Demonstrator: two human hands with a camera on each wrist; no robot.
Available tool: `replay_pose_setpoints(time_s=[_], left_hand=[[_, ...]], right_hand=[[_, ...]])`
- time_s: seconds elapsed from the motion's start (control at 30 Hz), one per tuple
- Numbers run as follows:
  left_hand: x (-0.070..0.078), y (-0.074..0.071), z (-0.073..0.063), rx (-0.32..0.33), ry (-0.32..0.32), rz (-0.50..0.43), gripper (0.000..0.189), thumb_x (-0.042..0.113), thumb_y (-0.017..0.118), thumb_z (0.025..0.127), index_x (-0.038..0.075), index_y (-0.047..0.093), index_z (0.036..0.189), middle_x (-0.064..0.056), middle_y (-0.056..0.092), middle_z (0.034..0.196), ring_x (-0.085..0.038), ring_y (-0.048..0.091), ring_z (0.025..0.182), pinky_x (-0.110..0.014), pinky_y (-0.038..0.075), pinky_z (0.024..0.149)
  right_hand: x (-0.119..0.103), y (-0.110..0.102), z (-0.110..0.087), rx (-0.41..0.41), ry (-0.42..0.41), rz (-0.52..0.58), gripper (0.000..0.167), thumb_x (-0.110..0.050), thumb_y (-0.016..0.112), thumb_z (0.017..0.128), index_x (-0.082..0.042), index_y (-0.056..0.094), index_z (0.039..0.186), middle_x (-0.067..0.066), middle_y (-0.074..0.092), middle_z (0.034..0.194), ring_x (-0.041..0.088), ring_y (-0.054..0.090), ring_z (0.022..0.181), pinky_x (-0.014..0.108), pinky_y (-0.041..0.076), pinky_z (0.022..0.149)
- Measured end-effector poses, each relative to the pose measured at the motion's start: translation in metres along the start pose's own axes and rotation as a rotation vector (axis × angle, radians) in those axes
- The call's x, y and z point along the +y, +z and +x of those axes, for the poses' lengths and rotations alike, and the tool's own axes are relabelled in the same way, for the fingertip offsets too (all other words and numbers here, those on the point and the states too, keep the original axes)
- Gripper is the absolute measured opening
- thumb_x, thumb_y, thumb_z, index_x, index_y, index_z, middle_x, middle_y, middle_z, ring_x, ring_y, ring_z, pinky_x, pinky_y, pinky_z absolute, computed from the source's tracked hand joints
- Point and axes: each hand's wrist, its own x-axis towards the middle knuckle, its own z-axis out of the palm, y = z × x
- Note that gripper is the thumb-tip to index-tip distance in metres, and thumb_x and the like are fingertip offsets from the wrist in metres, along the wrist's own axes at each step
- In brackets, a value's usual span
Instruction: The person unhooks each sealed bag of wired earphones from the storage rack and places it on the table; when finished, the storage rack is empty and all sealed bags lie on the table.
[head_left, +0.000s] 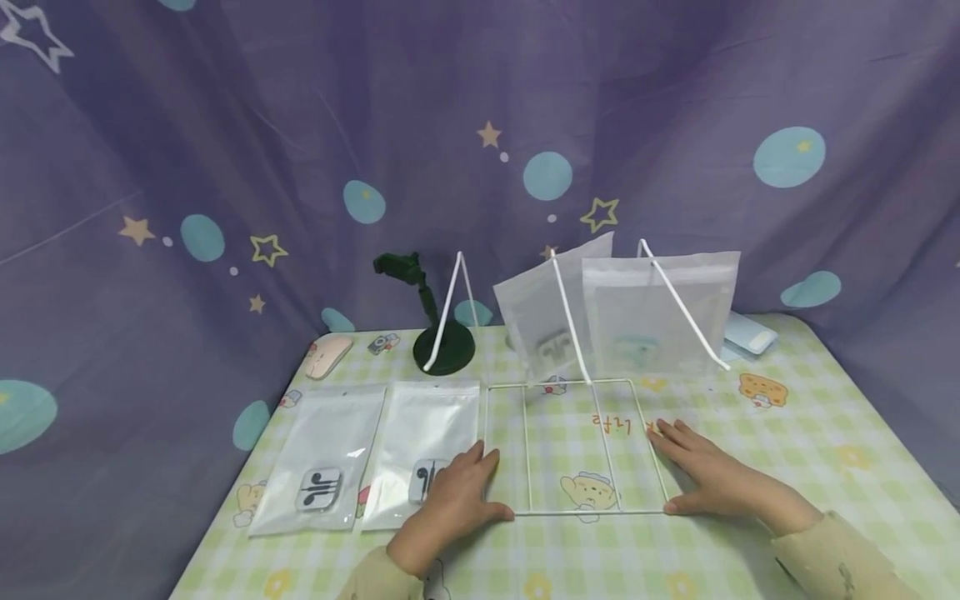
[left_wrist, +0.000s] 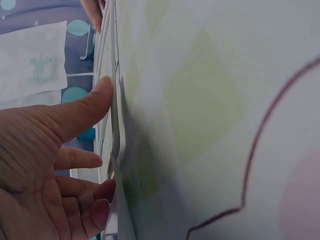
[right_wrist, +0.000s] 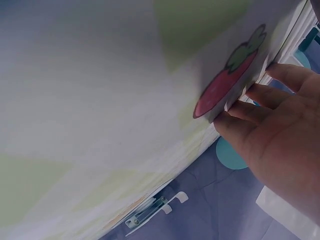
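A white wire rack [head_left: 570,513] stands on the table, its flat base toward me and its bare left prong [head_left: 447,310] rising behind. My left hand [head_left: 459,497] lies at the base's left side, thumb at the front corner. On the opposite side, the fingers of my right hand [head_left: 705,475] rest along the bar, its thumb by the other corner. From the middle prong hangs a tilted frosted pouch [head_left: 525,304] with earphones inside. Another frosted pouch [head_left: 675,308] hangs on the right prong; a pale teal shape shows through it.
Two zip pouches lie flat at left: an outer one [head_left: 322,425] and an inner one [head_left: 435,408] close to my left hand, each with boxed earphones. Behind are a pink mouse-like object [head_left: 327,357], a dark green stand [head_left: 444,350] and a light blue object [head_left: 748,333].
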Motion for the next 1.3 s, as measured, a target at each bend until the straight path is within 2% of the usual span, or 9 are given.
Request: replay_pose_setpoints(time_s=[0.27,0.67,1.0,1.3], left_hand=[[0.0026,0.0016,0.0008,0.005,-0.011,0.030,0.091,0.054,0.083,0.065,0.004,0.055,0.135,-0.029,0.047,0.140,-0.042,0.056,0.113,-0.051,0.049,0.084],[0.0023,0.0038,0.0021,0.037,0.012,0.050,0.089,0.054,0.084,0.062,0.004,0.056,0.131,-0.030,0.051,0.136,-0.040,0.058,0.107,-0.048,0.050,0.078],[0.0045,0.0013,0.0028,0.004,0.003,0.060,0.086,0.054,0.083,0.064,0.007,0.056,0.131,-0.030,0.050,0.137,-0.040,0.059,0.107,-0.048,0.050,0.077],[0.0037,0.0027,0.0022,0.013,0.004,0.062,0.084,0.053,0.084,0.064,0.007,0.058,0.129,-0.029,0.050,0.137,-0.040,0.058,0.107,-0.048,0.050,0.077]], right_hand=[[-0.0021,-0.0018,0.0009,0.000,-0.006,0.000,0.100,-0.047,0.079,0.074,0.007,0.035,0.146,0.035,0.023,0.151,0.061,0.016,0.135,0.071,0.021,0.101],[-0.0006,-0.0019,0.0011,-0.011,0.011,-0.028,0.101,-0.049,0.078,0.074,0.006,0.035,0.146,0.034,0.023,0.152,0.059,0.016,0.135,0.070,0.022,0.103],[-0.0036,-0.0043,0.0002,-0.017,0.016,-0.017,0.101,-0.048,0.078,0.074,0.006,0.034,0.147,0.033,0.023,0.152,0.059,0.016,0.136,0.070,0.022,0.103],[-0.0085,-0.0067,0.0003,-0.022,0.033,-0.028,0.101,-0.047,0.079,0.074,0.006,0.034,0.147,0.033,0.024,0.152,0.059,0.016,0.136,0.069,0.023,0.103]])
